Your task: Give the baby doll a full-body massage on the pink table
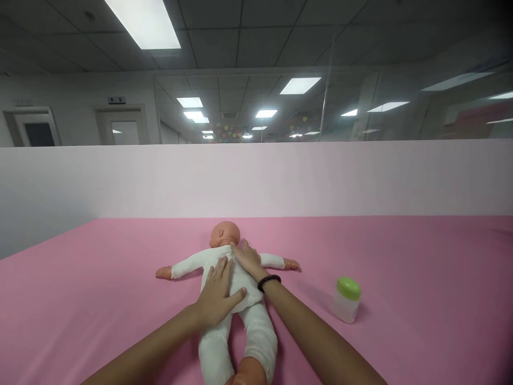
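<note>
Pink cloth [76, 305] covers the surface before us as, in our head-camera view, we rest both bare hands on a baby doll [239, 286] lying at its centre. The doll wears a white cloth suit [258, 337] and appears to lie on its front, its bald plastic head [225, 234] turned toward the left of the view, arms stretched out to either side and legs toward us. Our left hand [218, 295] lies open and flat on the doll's lower back, fingers spread, gripping nothing. Our right hand [247, 260] is open too, flat across the upper back and holding nothing, its fingertips [237, 247] at the base of the doll's neck, just beside the left hand's fingers. A dark beaded bracelet [269, 282] circles our right wrist. Just off our right forearm, well apart from the doll's outstretched hand, a small clear plastic jar [345, 309] with a green lid [348, 287] stands upright on the cloth. Beyond rises a pale pink wall [256, 182], with glass partitions [352, 107] and ceiling lights [142, 21] above
</note>
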A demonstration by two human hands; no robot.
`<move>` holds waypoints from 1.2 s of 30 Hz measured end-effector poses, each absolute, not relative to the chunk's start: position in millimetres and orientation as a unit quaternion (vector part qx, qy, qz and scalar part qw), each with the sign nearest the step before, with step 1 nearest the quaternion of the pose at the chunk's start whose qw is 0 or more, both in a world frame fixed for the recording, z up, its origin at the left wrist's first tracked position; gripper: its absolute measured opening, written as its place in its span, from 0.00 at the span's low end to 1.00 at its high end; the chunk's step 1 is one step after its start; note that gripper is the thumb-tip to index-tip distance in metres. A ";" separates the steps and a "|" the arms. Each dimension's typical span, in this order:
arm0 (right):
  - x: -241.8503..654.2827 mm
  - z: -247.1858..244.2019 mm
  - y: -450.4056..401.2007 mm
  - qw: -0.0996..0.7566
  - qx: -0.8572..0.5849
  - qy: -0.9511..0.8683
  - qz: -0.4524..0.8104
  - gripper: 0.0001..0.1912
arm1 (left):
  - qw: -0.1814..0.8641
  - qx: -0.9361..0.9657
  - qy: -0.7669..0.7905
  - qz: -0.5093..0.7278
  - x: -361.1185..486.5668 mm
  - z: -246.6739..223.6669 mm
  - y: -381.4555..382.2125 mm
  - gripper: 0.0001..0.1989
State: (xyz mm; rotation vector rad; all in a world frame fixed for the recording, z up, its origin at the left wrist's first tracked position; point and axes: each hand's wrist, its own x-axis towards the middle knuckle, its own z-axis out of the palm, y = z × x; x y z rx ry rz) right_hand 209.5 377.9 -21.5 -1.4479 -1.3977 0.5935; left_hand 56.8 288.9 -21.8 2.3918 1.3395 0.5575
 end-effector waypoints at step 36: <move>241.1 8.0 359.8 0.371 -0.489 -0.764 0.199 0.04 | -0.012 0.859 0.440 0.261 38.5 13.0 367.1 0.12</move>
